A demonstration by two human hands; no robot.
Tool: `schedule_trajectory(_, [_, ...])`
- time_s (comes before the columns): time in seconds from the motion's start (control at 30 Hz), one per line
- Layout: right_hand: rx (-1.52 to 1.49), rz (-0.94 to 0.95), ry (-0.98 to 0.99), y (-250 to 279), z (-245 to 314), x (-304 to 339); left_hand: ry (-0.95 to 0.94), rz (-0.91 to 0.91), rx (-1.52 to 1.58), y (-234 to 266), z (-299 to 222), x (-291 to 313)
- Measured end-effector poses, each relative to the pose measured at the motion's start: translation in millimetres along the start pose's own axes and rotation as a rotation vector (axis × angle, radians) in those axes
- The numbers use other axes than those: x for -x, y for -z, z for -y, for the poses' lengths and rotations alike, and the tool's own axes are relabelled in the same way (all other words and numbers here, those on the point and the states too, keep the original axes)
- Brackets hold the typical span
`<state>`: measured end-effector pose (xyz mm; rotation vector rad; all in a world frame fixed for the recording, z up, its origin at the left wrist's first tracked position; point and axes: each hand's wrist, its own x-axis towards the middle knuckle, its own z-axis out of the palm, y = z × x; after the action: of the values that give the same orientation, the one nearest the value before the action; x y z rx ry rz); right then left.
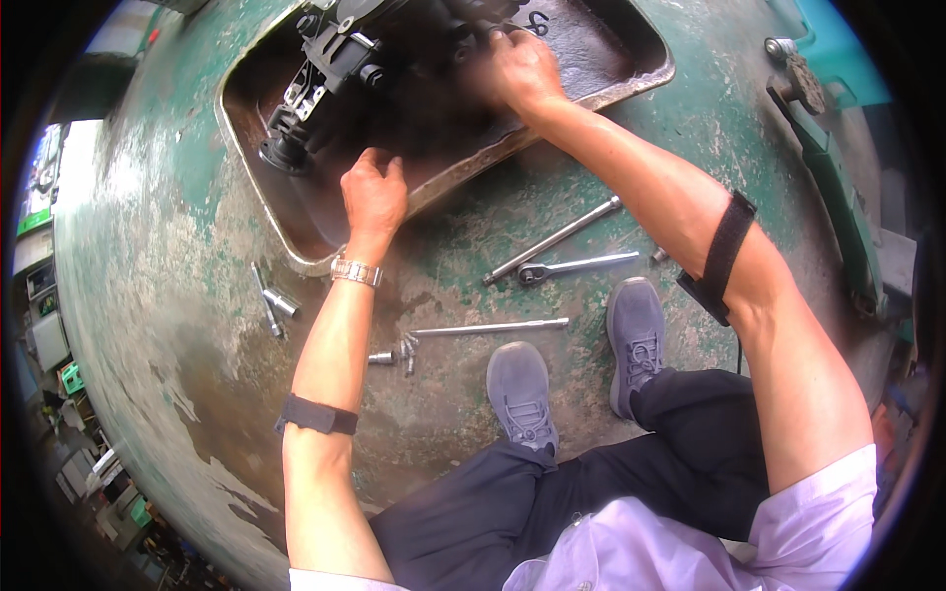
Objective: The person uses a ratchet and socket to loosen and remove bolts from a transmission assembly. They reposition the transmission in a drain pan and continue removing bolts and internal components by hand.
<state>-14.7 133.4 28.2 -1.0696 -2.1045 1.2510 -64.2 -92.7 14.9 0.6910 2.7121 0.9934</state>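
Note:
A dark, greasy machine assembly (345,59) of metal housings and brackets lies in a worn metal tray (434,192). My right hand (525,71) is at the assembly's right side, fingers bent and closed against a dark part I cannot make out. My left hand (374,197), a metal watch on its wrist, hangs over the tray's near edge. Its thumb and forefinger stand apart with nothing seen between them; the other fingers are hidden. A round black flange (285,152) at the assembly's lower left end is nearest to it.
On the stained green floor (187,246) near my shoes lie a long bar (552,241), a ratchet wrench (581,264), an extension bar (493,327) and a socket (380,358). Another socket (281,302) lies left of my forearm. A green jack-like lever (838,187) stands at the right.

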Motion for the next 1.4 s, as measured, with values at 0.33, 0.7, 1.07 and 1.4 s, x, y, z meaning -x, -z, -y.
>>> schedule_trajectory(0.33, [-0.495,0.098,-0.526,-0.3,5.8,-9.2,-0.039,-0.036,0.001,-2.8,6.0,-1.2])
schedule_trajectory(0.7, [-0.752,0.227,-0.617,1.4,-2.1,-12.2,-0.035,-0.047,-0.027,-6.2,12.1,-2.1])
schedule_trajectory(1.07, [-0.902,0.272,-0.587,0.7,-14.4,-18.5,-0.062,-0.066,-0.010,-6.0,11.2,-1.3])
schedule_trajectory(1.4, [-1.024,0.202,-0.625,1.8,-7.5,-13.2,-0.031,-0.034,-0.012,-3.5,7.0,-1.1])
